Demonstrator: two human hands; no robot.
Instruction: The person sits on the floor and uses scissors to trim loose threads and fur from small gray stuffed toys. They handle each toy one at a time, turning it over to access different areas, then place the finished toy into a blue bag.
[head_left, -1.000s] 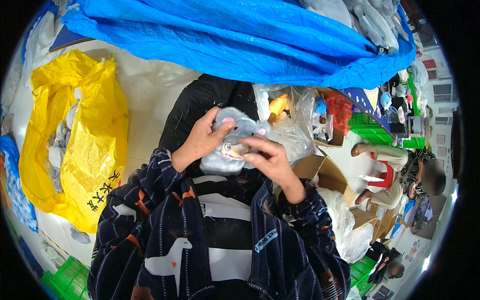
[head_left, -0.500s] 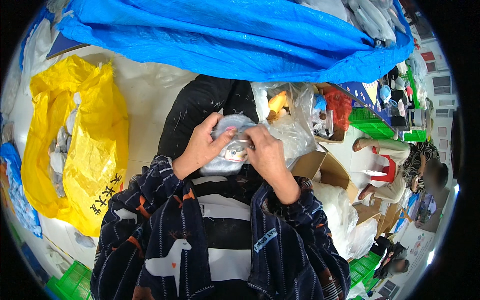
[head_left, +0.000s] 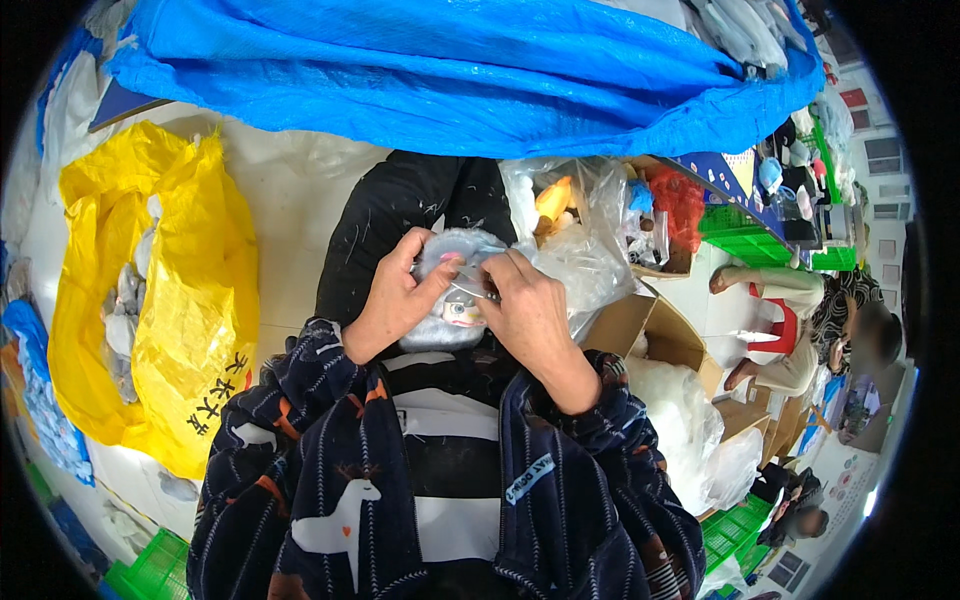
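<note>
A grey fluffy plush toy (head_left: 436,333) with a doll-like face, one round eye showing, rests on my lap. My left hand (head_left: 400,300) holds its left side, thumb pressed near a small pink patch on the fur. From the other side my right hand (head_left: 535,308) reaches over the top of the face, its thumb and index finger pinched together. A thin, pale translucent piece shows by those fingertips; what it is I cannot make out. The right fingers hide part of the face.
A yellow sack (head_left: 210,320) with grey pieces inside stands on the left. Blue sheeting (head_left: 450,80) hangs across the front. To the right are a clear bag (head_left: 590,265) with plush pieces, a cardboard box (head_left: 655,335) and green crates (head_left: 740,240). Another person (head_left: 850,320) sits farther right.
My right fingers have curled in closer over the toy's face and shifted slightly left. The toy's face sits a little lower and more to the left. My left hand keeps its hold.
</note>
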